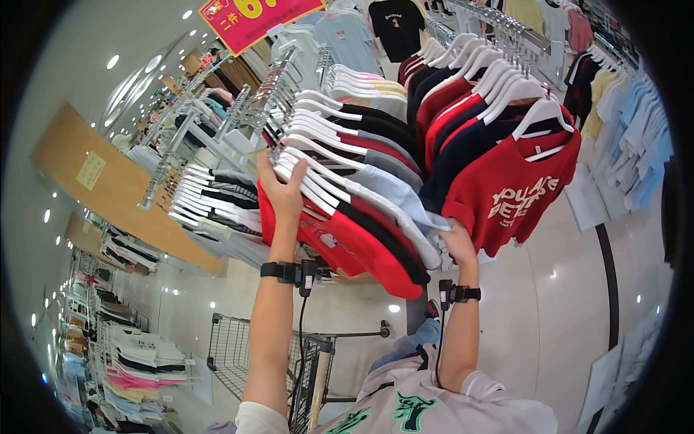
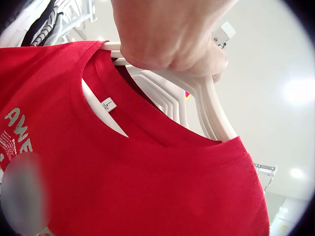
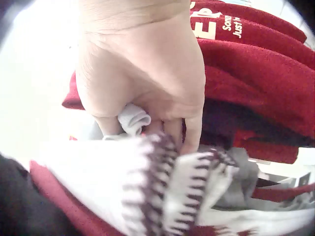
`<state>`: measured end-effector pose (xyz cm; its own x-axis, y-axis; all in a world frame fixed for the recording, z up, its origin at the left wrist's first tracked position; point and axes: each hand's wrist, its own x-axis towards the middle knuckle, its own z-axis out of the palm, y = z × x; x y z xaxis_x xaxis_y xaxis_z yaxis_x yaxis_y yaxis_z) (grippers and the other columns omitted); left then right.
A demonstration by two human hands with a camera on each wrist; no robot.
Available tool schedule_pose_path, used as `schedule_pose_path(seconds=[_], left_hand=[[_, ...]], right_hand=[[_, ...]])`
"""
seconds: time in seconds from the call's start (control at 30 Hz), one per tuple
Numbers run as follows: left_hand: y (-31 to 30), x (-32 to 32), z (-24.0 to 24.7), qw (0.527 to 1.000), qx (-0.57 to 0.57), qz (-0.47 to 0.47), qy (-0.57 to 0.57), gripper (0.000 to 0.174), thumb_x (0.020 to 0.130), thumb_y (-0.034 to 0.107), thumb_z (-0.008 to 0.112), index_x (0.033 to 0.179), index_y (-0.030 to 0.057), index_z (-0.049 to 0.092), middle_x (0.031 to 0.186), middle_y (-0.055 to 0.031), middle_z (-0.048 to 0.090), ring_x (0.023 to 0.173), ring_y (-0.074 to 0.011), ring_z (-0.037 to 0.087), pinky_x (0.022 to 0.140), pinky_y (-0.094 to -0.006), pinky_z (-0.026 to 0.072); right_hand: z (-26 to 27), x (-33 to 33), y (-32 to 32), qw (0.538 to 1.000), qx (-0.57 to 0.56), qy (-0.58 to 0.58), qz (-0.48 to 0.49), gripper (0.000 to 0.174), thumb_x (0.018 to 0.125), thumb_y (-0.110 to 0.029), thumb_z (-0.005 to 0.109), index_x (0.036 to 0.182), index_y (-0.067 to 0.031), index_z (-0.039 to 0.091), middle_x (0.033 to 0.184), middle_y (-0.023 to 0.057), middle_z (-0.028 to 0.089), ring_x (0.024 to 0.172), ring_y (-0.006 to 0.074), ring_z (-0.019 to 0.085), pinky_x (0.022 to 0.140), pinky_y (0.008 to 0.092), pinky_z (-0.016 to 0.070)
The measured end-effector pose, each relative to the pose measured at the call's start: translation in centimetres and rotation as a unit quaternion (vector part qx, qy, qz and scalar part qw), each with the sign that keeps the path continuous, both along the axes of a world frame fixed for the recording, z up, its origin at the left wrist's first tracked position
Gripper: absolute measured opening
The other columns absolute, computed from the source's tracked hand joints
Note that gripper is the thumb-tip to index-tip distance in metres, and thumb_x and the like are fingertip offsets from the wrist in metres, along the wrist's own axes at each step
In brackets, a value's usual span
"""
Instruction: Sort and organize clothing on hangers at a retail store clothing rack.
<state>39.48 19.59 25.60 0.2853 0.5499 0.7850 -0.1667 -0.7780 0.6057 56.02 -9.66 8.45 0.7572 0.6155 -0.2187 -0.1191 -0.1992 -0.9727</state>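
Note:
My left hand (image 1: 284, 192) grips a bunch of white hangers (image 1: 312, 184) at the front of the rack. A red T-shirt (image 1: 340, 249) with a print hangs nearest, and black, dark red and white shirts follow behind it. In the left wrist view, that hand (image 2: 172, 34) curls over the hangers above the red neckline, where a size L label (image 2: 109, 104) shows. My right hand (image 1: 460, 244) pinches the sleeve of a light blue shirt (image 1: 390, 186), drawn out to the right. The right wrist view shows bunched pale cloth (image 3: 133, 118) between thumb and fingers, above white fabric with dark stitching (image 3: 157, 182).
To the right hangs a row of dark and red shirts, with a printed red sweatshirt (image 1: 517, 192) in front. A shopping cart (image 1: 231, 354) stands below left. A red price sign (image 1: 253, 22) hangs above, and more clothes racks line the left side.

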Motion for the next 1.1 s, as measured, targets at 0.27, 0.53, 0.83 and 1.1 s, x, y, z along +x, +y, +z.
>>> schedule_pose_path(seconds=[0.27, 0.53, 0.83, 1.1], left_hand=[[-0.4, 0.3, 0.2, 0.999, -0.003, -0.015, 0.028, 0.048, 0.087, 0.009, 0.074, 0.129, -0.0045, 0.054, 0.121, -0.0113, 0.062, 0.107, -0.0177, 0.058, 0.099, -0.0304, 0.0433], [-1.9, 0.9, 0.6, 0.996, -0.058, -0.065, -0.018, 0.043, 0.085, 0.012, 0.075, 0.122, -0.0023, 0.057, 0.114, -0.0096, 0.06, 0.104, -0.0189, 0.056, 0.098, -0.032, 0.042], [-1.7, 0.8, 0.5, 0.997, -0.047, -0.064, -0.014, 0.04, 0.088, 0.012, 0.074, 0.122, -0.0017, 0.057, 0.11, -0.0085, 0.061, 0.099, -0.0164, 0.057, 0.092, -0.0304, 0.0452], [-2.3, 0.7, 0.8, 0.997, -0.052, -0.062, -0.014, 0.04, 0.088, 0.011, 0.075, 0.121, -0.001, 0.057, 0.108, -0.0083, 0.061, 0.099, -0.0164, 0.056, 0.091, -0.0306, 0.045]], right_hand=[[0.4, 1.0, -1.8, 0.902, 0.413, 0.12, -0.04, 0.027, 0.088, -0.003, 0.067, 0.113, 0.0072, 0.067, 0.1, 0.01, 0.071, 0.094, 0.0167, 0.067, 0.085, 0.0286, 0.0502], [5.7, 0.1, -5.1, 0.839, 0.516, 0.139, -0.103, 0.019, 0.093, -0.005, 0.066, 0.109, 0.0058, 0.067, 0.101, 0.0114, 0.072, 0.092, 0.0179, 0.069, 0.083, 0.0328, 0.0532], [5.9, 1.4, -5.6, 0.975, 0.165, -0.119, 0.089, 0.021, 0.09, -0.009, 0.07, 0.104, 0.0049, 0.072, 0.087, 0.0083, 0.073, 0.082, 0.0109, 0.066, 0.076, 0.0262, 0.0505], [5.7, 1.0, -6.9, 0.984, 0.079, -0.143, 0.065, 0.024, 0.095, -0.019, 0.071, 0.104, 0.003, 0.068, 0.09, 0.0094, 0.074, 0.085, 0.0135, 0.069, 0.08, 0.0279, 0.0534]])
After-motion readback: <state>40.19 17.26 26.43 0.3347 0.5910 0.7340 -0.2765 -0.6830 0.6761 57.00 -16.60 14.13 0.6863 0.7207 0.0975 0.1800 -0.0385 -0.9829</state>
